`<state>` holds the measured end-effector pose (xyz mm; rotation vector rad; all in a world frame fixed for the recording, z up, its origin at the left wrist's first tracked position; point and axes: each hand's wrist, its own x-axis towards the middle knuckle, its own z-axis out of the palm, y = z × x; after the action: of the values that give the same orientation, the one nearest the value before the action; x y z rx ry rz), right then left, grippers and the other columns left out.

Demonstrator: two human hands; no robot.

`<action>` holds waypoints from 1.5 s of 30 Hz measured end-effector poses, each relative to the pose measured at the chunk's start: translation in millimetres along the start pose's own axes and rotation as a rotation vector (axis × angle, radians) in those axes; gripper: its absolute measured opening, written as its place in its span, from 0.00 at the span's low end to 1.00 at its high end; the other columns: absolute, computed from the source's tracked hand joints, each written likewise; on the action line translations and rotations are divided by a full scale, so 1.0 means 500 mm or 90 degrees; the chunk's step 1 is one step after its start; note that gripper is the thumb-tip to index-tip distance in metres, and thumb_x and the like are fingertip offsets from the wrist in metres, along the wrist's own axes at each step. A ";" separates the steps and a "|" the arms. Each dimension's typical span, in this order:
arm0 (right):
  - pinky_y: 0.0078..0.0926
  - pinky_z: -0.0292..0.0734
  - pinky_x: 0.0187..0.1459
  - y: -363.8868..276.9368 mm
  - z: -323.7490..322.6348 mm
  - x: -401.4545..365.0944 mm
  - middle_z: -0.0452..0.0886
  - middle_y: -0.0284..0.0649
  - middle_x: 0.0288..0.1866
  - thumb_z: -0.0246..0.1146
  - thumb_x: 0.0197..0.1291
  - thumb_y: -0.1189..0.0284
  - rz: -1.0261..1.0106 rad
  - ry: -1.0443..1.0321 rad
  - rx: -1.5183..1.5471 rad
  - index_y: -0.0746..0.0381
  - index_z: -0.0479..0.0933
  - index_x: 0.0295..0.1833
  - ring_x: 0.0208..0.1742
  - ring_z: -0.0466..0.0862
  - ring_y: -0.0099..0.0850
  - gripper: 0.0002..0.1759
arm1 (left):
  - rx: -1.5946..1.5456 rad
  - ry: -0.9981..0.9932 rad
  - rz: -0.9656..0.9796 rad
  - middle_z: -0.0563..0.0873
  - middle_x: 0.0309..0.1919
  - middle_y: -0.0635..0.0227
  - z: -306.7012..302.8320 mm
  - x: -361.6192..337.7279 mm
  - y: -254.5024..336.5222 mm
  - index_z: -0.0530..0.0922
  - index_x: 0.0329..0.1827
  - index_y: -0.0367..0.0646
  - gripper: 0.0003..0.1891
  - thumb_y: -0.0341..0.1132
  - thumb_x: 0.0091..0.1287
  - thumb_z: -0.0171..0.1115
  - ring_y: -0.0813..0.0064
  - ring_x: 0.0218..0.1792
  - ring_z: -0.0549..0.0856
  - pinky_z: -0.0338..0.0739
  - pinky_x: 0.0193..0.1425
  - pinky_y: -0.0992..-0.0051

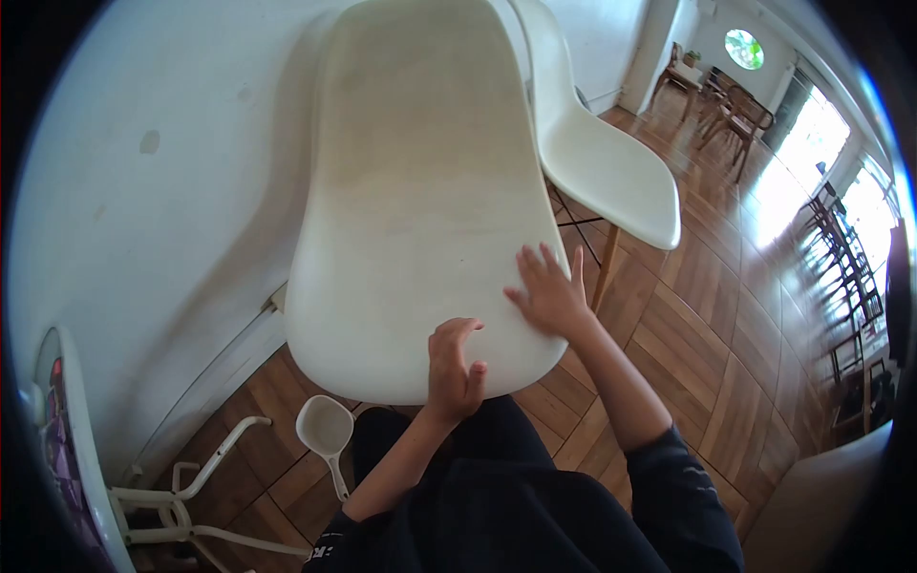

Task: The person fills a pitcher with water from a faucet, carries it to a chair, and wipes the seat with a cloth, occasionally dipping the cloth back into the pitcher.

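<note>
While the cream chair [420, 191] fills the middle of the head view, its moulded seat facing up and its near edge just in front of the person, both hands rest on it. The left hand [454, 372] sits at the near edge of the seat with its fingers curled inward and the thumb toward the rim; whether it grips anything cannot be told. The right hand [549, 296] lies flat and released on the right side of the seat, fingers spread and pointing far, close to the right rim. A dark sleeve [669, 487] covers the right upper arm.

Just right of the chair and farther off stands a second white chair [602, 162], apart from the hands. On the wooden floor [726, 315], near and left of the left forearm, lies a white scoop [325, 425] with its bowl toward the chair. Farther left, near the white wall [143, 191], is a white tube frame [181, 497].
</note>
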<state>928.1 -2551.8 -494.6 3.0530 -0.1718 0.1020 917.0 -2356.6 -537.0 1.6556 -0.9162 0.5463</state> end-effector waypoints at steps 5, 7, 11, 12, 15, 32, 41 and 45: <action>0.55 0.22 0.70 -0.012 0.046 0.200 0.49 0.35 0.76 0.35 0.64 0.41 0.017 0.047 -0.062 0.60 0.50 0.73 0.77 0.42 0.34 0.42 | 0.018 -0.013 0.005 0.77 0.46 0.52 0.001 -0.002 -0.002 0.68 0.54 0.33 0.24 0.48 0.70 0.43 0.55 0.50 0.75 0.63 0.57 0.61; 0.51 0.25 0.72 -0.033 0.037 0.226 0.43 0.36 0.77 0.34 0.63 0.41 0.058 -0.026 -0.078 0.60 0.45 0.74 0.77 0.38 0.37 0.43 | 0.019 -0.010 0.009 0.77 0.46 0.52 -0.002 0.002 -0.001 0.68 0.54 0.33 0.24 0.48 0.70 0.43 0.55 0.50 0.75 0.63 0.56 0.61; 0.48 0.29 0.72 -0.046 0.034 0.155 0.44 0.39 0.77 0.36 0.62 0.40 0.017 -0.037 -0.027 0.61 0.46 0.73 0.77 0.41 0.41 0.44 | 0.011 -0.006 0.005 0.77 0.46 0.53 -0.002 0.001 0.002 0.68 0.54 0.33 0.24 0.47 0.70 0.43 0.55 0.50 0.75 0.63 0.56 0.62; 0.50 0.32 0.72 -0.056 0.034 0.113 0.47 0.41 0.76 0.37 0.62 0.40 -0.030 -0.033 0.014 0.62 0.48 0.73 0.76 0.42 0.42 0.44 | 0.013 -0.003 0.007 0.77 0.46 0.53 -0.001 0.001 0.003 0.68 0.54 0.33 0.23 0.47 0.70 0.43 0.55 0.50 0.74 0.63 0.56 0.62; 0.55 0.40 0.70 -0.075 0.024 -0.023 0.51 0.45 0.74 0.38 0.64 0.43 -0.160 -0.004 0.052 0.65 0.52 0.71 0.75 0.48 0.46 0.41 | 0.009 0.009 0.018 0.77 0.47 0.53 0.001 -0.002 -0.002 0.68 0.54 0.33 0.23 0.47 0.70 0.43 0.55 0.50 0.74 0.63 0.57 0.62; 0.39 0.63 0.50 -0.106 0.022 0.041 0.71 0.40 0.50 0.53 0.62 0.61 -0.260 0.272 0.162 0.59 0.72 0.53 0.53 0.68 0.37 0.18 | 0.087 0.092 0.004 0.76 0.47 0.51 -0.104 0.008 -0.032 0.68 0.54 0.32 0.24 0.47 0.70 0.43 0.54 0.51 0.74 0.64 0.57 0.60; 0.36 0.63 0.47 -0.112 0.091 0.328 0.71 0.37 0.45 0.52 0.63 0.61 -0.209 0.344 0.125 0.58 0.72 0.44 0.49 0.69 0.35 0.13 | 0.081 0.064 -0.058 0.76 0.46 0.51 -0.106 -0.006 -0.035 0.69 0.53 0.33 0.25 0.49 0.70 0.43 0.53 0.50 0.74 0.64 0.57 0.59; 0.36 0.63 0.47 -0.125 0.089 0.407 0.71 0.37 0.46 0.51 0.64 0.61 -0.190 0.327 0.083 0.58 0.72 0.43 0.49 0.69 0.35 0.13 | 0.074 0.057 -0.042 0.77 0.46 0.51 -0.107 -0.006 -0.032 0.69 0.52 0.34 0.24 0.49 0.70 0.44 0.53 0.50 0.74 0.65 0.56 0.59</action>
<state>1139.8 -2516.1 -529.3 3.0079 0.3336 0.8867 933.8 -2303.2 -533.8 1.7455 -0.7738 0.6329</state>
